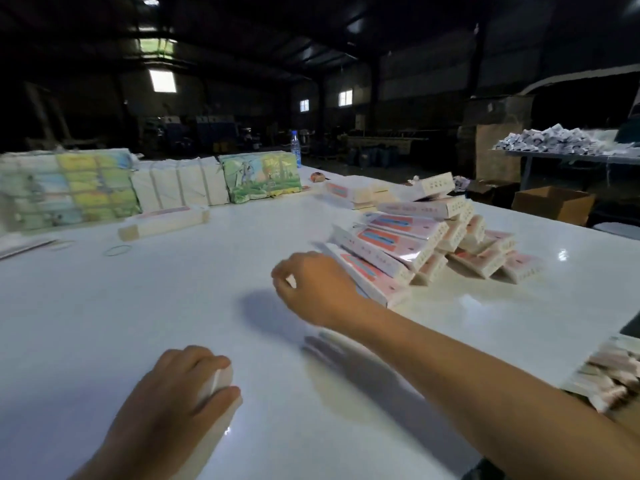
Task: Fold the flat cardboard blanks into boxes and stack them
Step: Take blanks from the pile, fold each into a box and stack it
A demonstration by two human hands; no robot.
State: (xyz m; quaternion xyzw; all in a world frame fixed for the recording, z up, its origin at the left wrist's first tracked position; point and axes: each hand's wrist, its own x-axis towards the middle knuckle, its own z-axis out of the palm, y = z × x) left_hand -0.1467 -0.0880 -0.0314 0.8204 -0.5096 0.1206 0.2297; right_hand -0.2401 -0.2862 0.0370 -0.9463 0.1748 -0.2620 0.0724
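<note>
Head view shows the left hand [180, 386] low on the white surface [138, 306], its fingers [207, 362] curled around a blurred white box [216, 393], partly hidden under the palm. Right hand [311, 285] reaches forward, fingers pinching a small white piece, hard to make out. Just beyond these fingers leans the stack of folded boxes [415, 247].

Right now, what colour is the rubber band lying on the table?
Green rubber band, seen in the head view.
</note>
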